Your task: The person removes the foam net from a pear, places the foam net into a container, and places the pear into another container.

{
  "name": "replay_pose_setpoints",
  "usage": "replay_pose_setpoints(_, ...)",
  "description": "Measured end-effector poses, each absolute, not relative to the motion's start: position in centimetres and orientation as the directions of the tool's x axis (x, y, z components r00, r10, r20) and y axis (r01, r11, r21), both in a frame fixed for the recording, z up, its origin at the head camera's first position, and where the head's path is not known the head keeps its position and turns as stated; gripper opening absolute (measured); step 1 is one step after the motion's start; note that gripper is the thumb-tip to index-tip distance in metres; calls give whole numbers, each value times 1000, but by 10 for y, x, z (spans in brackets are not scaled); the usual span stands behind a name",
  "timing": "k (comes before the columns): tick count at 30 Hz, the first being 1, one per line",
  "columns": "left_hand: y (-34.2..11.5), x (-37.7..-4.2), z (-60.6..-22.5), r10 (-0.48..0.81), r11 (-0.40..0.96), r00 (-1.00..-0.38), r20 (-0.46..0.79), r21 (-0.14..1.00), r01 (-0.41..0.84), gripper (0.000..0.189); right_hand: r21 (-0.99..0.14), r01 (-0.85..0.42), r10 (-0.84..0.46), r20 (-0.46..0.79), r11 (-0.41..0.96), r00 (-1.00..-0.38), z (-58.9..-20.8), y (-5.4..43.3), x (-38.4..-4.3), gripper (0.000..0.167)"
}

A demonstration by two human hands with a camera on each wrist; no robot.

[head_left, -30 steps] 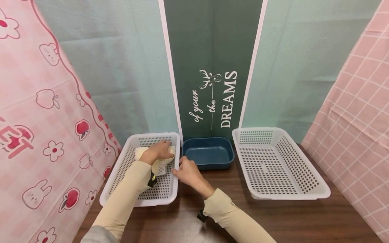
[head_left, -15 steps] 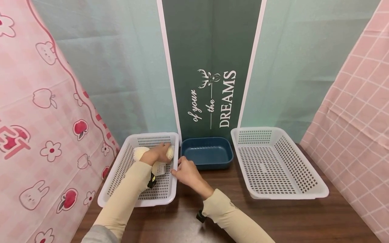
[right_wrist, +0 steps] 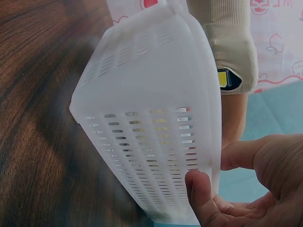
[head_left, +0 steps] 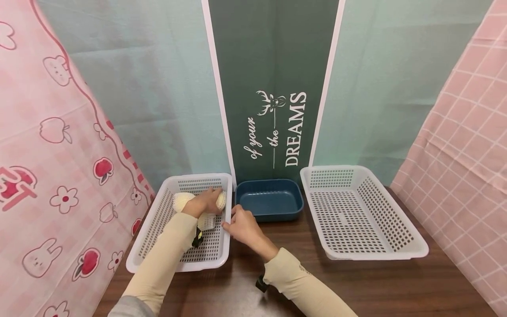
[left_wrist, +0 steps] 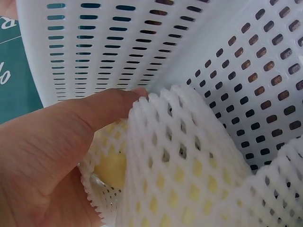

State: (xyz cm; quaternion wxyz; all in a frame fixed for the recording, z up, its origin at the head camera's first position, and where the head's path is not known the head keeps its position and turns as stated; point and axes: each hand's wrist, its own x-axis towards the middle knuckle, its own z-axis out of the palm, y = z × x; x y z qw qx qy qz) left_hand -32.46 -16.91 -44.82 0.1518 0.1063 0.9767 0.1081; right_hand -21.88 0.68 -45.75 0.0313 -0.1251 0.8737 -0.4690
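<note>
In the head view my left hand (head_left: 207, 201) reaches into the left white basket (head_left: 136, 259). Its fingers curl round a yellow fruit (left_wrist: 112, 165) in a white foam net, by the basket's right side; the fruit's kind cannot be told. Another netted fruit (head_left: 183, 201) lies left of the hand. A further foam net (head_left: 207, 221) with something yellow inside lies below the hand, partly hidden by it. My right hand (head_left: 244, 225) pinches the right rim of this basket, thumb and fingers on either side of the wall in the right wrist view.
A blue tray (head_left: 270, 218) stands between the left basket and a second white basket (head_left: 352, 220) on the right. All rest on a dark wooden table (head_left: 237, 290). Patterned cloths hang behind and at both sides.
My left fingers have shifted on the netted fruit, which now shows as a rounder end beside them. The netted fruit to the left shows more fully. My right hand stays on the rim.
</note>
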Motion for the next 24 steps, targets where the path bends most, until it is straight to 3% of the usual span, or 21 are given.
replay_pose_setpoints(24, -173, -329, -455, 241, 948, -937, -252, 267, 172, 91, -810, -201, -241, 76, 551, -968, -459, 6, -219, 34)
